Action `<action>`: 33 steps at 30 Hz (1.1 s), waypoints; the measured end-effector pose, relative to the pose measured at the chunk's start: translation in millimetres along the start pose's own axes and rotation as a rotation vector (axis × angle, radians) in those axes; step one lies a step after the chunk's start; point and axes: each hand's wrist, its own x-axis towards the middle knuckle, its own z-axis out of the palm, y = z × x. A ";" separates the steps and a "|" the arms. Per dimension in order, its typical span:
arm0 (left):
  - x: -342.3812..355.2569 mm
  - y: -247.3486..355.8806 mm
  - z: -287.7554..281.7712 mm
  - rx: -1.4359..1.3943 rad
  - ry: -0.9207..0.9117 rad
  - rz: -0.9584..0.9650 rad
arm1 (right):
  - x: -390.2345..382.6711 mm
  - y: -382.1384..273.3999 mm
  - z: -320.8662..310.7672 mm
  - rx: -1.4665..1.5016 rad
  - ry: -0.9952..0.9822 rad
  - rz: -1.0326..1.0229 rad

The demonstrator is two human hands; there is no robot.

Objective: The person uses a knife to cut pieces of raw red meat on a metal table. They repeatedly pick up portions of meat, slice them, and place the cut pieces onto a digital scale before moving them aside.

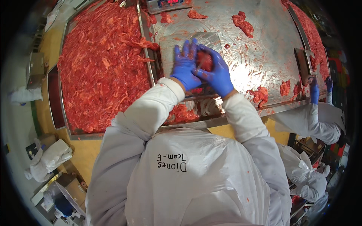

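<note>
A lump of red raw meat (204, 61) rests over the steel plate of a weighing scale (167, 43). My right hand (218, 73), in a blue glove, curves around the lump with its fingers bent over the far side and its thumb across the near side. Beside it on the left, my left hand (185, 67), also gloved in blue, lies with fingers stretched out and holds nothing; the two hands meet near the thumbs. The scale's red-lit display (197, 90) shows partly below my wrists.
At left stands a deep steel tub (68, 34) heaped with raw meat trimmings (105, 67). Loose meat pieces (243, 24) lie on the steel table (267, 49). Another scale (169, 4) sits at the far edge. A co-worker's gloved hand (314, 91) is at the right, near another scale (302, 64).
</note>
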 end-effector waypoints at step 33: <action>-169.9 -157.5 -96.9 -0.440 -0.249 -0.351 | -99.3 181.1 -61.0 1.449 0.140 0.540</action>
